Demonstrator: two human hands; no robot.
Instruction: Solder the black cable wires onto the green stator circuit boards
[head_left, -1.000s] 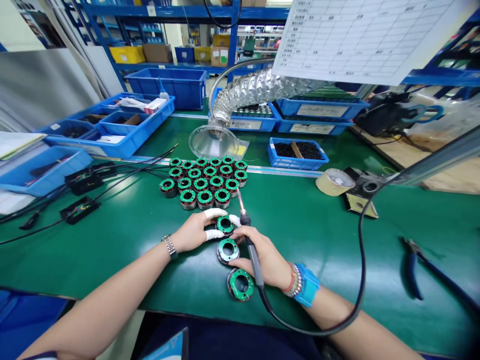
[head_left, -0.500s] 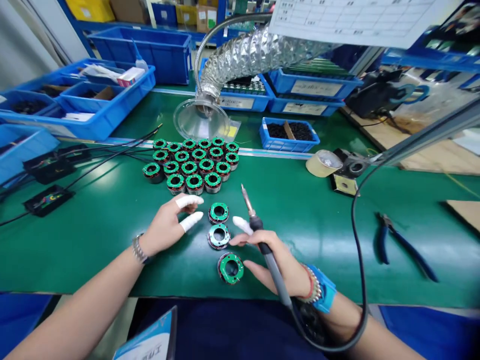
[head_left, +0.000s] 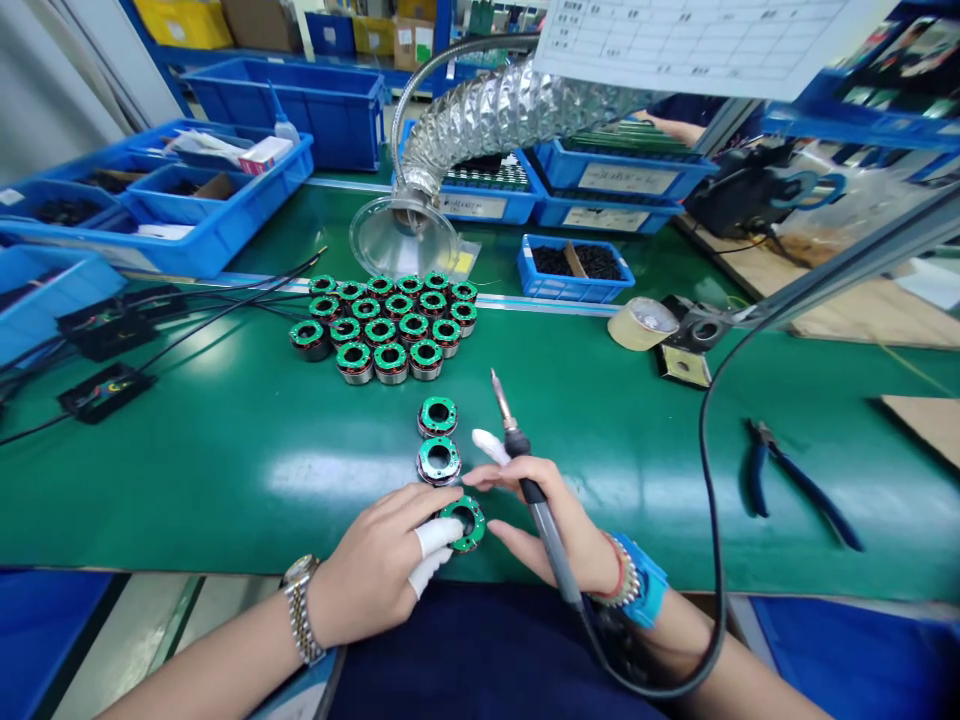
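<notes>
My left hand (head_left: 390, 550), with white covers on two fingers, is at the left side of the nearest green ring-shaped board part (head_left: 471, 522), its fingers touching or just over it. My right hand (head_left: 551, 520) holds a soldering iron (head_left: 544, 530) that points up and away, its tip above the mat. The right fingertips are close to the right side of the same part. Two more ring parts, a silvery one (head_left: 439, 460) and a green one (head_left: 437, 415), stand in a line beyond it. Farther back is a cluster of several such parts (head_left: 380, 330).
A fume funnel (head_left: 405, 240) hangs behind the cluster. Blue bins (head_left: 247, 215) and black cables (head_left: 172, 345) are at left. To the right are a small blue bin (head_left: 574, 285), tape roll (head_left: 643, 323), iron stand (head_left: 686, 365) and pliers (head_left: 806, 485).
My left hand has moved down and right, from beside the farther ring parts to the nearest one. My right hand keeps the soldering iron in nearly the same place.
</notes>
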